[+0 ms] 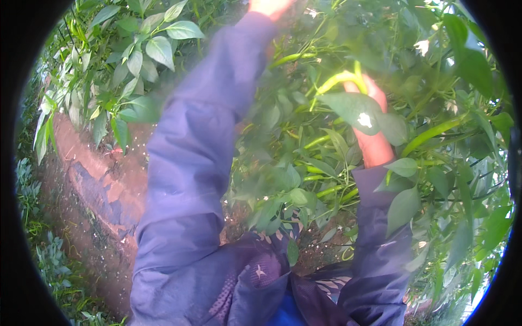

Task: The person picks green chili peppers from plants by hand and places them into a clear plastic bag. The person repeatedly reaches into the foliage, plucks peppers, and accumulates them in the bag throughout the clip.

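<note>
Among dense chili pepper plants, my right hand (pixel 376 94) reaches up from below and is partly covered by a large leaf (pixel 346 106). A curved, light green chili pepper (pixel 336 80) lies at its fingers and appears gripped there, though the leaf hides part of the grasp. My left arm stretches forward across the foliage. Only the wrist and the back of my left hand (pixel 270 5) show at the top rim; its fingers are out of view. Just below it, another long green chili pepper (pixel 291 58) hangs in the leaves.
More green peppers hang low between my arms, including one pepper (pixel 331 190). A larger pepper (pixel 434 132) is right of my right wrist. Bare reddish soil (pixel 110 179) with torn dark sheeting (pixel 96 191) runs along the left. Leafy stems (pixel 461 228) crowd the right side.
</note>
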The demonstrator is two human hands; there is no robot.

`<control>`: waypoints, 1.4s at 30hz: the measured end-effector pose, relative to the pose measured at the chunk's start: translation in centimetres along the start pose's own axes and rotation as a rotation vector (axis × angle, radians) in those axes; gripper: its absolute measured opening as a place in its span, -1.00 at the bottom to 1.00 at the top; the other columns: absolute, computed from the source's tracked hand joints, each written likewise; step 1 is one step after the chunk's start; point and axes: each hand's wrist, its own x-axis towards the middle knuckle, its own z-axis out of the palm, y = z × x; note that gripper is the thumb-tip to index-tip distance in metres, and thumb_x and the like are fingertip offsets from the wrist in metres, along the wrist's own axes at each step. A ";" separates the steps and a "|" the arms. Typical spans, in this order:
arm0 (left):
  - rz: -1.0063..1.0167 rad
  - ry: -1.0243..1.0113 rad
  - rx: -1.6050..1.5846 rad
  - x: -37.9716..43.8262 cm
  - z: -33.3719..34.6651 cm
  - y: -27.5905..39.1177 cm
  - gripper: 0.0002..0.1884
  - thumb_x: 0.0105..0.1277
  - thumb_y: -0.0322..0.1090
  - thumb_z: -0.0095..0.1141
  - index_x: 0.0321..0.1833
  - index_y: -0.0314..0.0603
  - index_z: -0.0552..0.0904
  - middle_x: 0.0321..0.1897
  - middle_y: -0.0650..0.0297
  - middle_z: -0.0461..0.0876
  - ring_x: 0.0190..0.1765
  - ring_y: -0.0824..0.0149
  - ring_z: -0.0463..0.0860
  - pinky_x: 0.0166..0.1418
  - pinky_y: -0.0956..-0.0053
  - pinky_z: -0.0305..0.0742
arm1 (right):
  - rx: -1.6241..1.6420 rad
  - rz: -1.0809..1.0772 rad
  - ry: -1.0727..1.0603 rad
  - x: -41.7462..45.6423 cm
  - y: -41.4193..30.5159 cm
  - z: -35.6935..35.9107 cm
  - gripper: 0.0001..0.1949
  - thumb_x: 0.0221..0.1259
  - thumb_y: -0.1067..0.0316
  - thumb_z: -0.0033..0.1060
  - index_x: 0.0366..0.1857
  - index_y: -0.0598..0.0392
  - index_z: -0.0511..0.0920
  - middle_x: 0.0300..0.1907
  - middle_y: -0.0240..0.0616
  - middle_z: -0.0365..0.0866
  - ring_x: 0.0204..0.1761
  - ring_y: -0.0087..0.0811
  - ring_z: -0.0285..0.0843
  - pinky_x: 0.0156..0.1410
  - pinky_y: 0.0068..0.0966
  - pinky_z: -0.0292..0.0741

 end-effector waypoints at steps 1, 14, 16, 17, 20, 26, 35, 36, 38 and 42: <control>-0.089 -0.011 -0.098 -0.7 -1.7 0.1 -0.71 0.56 -0.16 0.17 0.06 -0.27 0.63 -0.11 0.08 0.72 -0.09 0.22 0.68 -0.05 0.22 0.65 | 0.044 -0.058 0.019 0.2 0.2 0.5 -0.75 0.34 0.23 0.41 -0.08 0.16 0.67 -0.25 -0.30 0.66 -0.26 -0.56 0.52 -0.09 -0.48 0.49; -0.226 -0.562 0.399 -20.5 -2.2 -5.1 -0.54 0.52 -0.05 0.15 0.29 -0.24 0.58 0.03 -0.09 0.71 0.05 -0.16 0.69 0.15 0.00 0.57 | -0.317 -0.410 -0.177 -1.9 -2.2 0.0 -0.70 0.40 0.53 0.14 0.15 0.15 0.67 -0.06 -0.17 0.79 -0.04 -0.23 0.77 0.11 -0.37 0.64; 0.013 -0.521 0.481 -23.3 -0.8 -5.3 -0.64 0.46 -0.15 0.16 0.22 -0.15 0.61 -0.05 -0.04 0.69 0.00 -0.15 0.65 0.09 -0.01 0.52 | -0.408 -0.607 -0.242 -1.1 -1.2 0.2 -0.50 0.24 0.65 0.00 0.28 0.15 0.60 0.28 -0.04 0.63 0.27 -0.07 0.63 0.37 -0.30 0.52; 0.039 -0.395 0.453 -25.0 0.8 -5.1 -0.66 0.44 -0.19 0.16 0.20 -0.11 0.61 -0.06 -0.02 0.66 0.00 -0.13 0.62 0.09 0.01 0.48 | -0.431 -0.626 -0.266 -1.1 -0.7 0.2 -0.44 0.16 0.68 -0.05 0.31 0.16 0.58 0.36 -0.03 0.57 0.37 -0.05 0.55 0.45 -0.30 0.46; 0.015 -0.241 0.401 -26.7 1.9 -4.0 -0.67 0.39 -0.27 0.16 0.18 -0.14 0.62 -0.07 0.02 0.59 -0.01 -0.08 0.54 0.13 0.04 0.36 | -0.541 -0.500 -0.238 -0.8 -0.6 0.3 -0.37 0.07 0.70 -0.09 0.34 0.17 0.54 0.51 0.06 0.41 0.53 0.07 0.37 0.59 -0.20 0.35; 0.075 -0.359 0.208 -25.6 -0.1 -4.3 -0.77 0.31 -0.36 0.19 -0.03 -0.28 0.65 -0.21 -0.09 0.61 -0.12 -0.17 0.58 -0.01 -0.04 0.44 | -0.953 -0.224 -0.294 0.2 -1.0 0.2 -0.57 0.25 0.45 0.13 0.24 0.10 0.61 0.02 0.17 0.72 0.08 0.21 0.68 0.21 0.01 0.59; -0.055 -0.181 0.479 -8.8 -8.6 -11.9 -0.63 0.47 -0.21 0.25 0.17 -0.36 0.71 -0.02 -0.02 0.83 -0.01 0.18 0.84 0.10 0.30 0.70 | -0.974 -0.260 -0.279 -1.4 -0.4 0.1 -0.62 0.32 0.39 0.17 0.21 0.15 0.61 0.05 0.19 0.71 0.16 0.17 0.65 0.28 -0.06 0.56; -0.047 -0.314 0.578 -7.7 -8.5 -13.7 -0.61 0.45 -0.18 0.28 0.17 -0.36 0.71 -0.03 -0.01 0.83 0.01 0.16 0.83 0.13 0.29 0.69 | -0.945 -0.255 -0.281 -1.6 -0.1 0.4 -0.60 0.33 0.39 0.16 0.25 0.17 0.60 0.08 0.19 0.70 0.19 0.15 0.64 0.31 -0.08 0.55; -0.029 -0.588 0.752 -6.6 -7.7 -16.3 -0.57 0.42 -0.13 0.34 0.16 -0.36 0.72 -0.04 0.01 0.83 0.04 0.12 0.82 0.17 0.26 0.68 | -0.965 -0.191 -0.340 -1.8 -0.4 0.4 -0.54 0.37 0.37 0.15 0.33 0.20 0.56 0.15 0.18 0.69 0.25 0.12 0.62 0.38 -0.14 0.51; -0.061 -0.669 0.742 -6.9 -6.2 -17.0 -0.63 0.37 -0.11 0.40 0.06 -0.24 0.77 -0.06 -0.02 0.81 0.00 0.06 0.81 0.12 0.21 0.65 | -0.954 -0.207 -0.333 -1.9 -0.4 0.6 -0.57 0.29 0.39 0.20 0.26 0.17 0.61 0.04 0.13 0.73 0.13 0.12 0.68 0.28 -0.11 0.56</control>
